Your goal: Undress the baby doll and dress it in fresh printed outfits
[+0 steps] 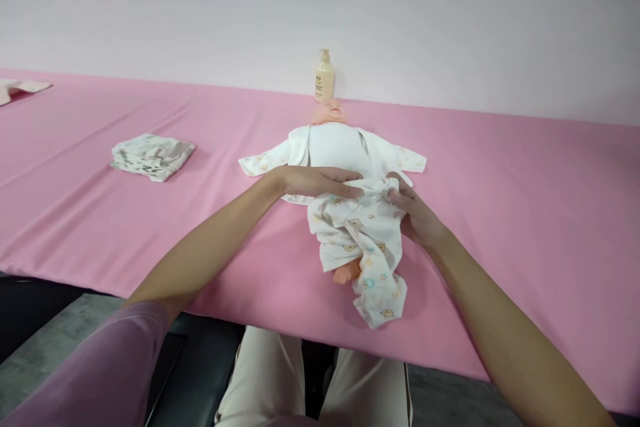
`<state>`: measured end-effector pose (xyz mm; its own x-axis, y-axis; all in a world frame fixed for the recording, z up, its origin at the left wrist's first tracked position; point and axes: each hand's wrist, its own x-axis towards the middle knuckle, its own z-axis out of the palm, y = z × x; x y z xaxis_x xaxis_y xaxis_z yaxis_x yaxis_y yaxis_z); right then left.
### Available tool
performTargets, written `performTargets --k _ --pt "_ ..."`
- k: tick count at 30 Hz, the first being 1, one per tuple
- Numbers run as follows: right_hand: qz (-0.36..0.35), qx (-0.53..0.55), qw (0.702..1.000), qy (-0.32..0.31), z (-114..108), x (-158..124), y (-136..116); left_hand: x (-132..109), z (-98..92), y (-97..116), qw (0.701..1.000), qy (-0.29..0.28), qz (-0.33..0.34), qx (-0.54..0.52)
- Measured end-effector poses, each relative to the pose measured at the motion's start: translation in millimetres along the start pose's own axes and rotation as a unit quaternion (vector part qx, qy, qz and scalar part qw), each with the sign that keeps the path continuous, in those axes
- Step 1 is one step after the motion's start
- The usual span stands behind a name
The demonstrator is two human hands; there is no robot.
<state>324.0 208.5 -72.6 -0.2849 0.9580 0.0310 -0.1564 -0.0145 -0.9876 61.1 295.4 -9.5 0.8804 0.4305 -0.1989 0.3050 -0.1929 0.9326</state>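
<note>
A baby doll point(327, 113) lies on its back, its head pointing away from me. It wears a white long-sleeved baby top point(337, 147) with the sleeves spread out. White printed baby pants point(357, 227) are bunched over its lower body. One foot point(346, 272) sticks out of a leg opening, while the other pant leg hangs limp toward me. My left hand point(320, 181) holds the waistband's left side between thumb and fingers. At the right side of the waistband, my right hand point(413, 210) grips the fabric, thumb on top. Some fingertips are hidden behind the cloth.
A pink cloth point(525, 233) covers the table. Behind the doll's head a pump bottle point(325, 77) stands near the wall. A folded printed cloth point(153, 157) lies to the left, and a pale cloth point(20, 88) sits at the far left edge.
</note>
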Motion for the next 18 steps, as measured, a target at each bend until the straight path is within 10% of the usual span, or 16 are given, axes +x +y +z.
performTargets --k 11,18 --pt "0.083 -0.27 0.942 -0.181 -9.0 -7.1 -23.2 3.9 1.4 2.3 0.997 -0.032 0.066 -0.002" --pt "0.03 -0.073 0.99 -0.12 -5.9 -0.9 -2.7 2.3 -1.2 -2.7 0.996 -0.08 0.019 0.02"
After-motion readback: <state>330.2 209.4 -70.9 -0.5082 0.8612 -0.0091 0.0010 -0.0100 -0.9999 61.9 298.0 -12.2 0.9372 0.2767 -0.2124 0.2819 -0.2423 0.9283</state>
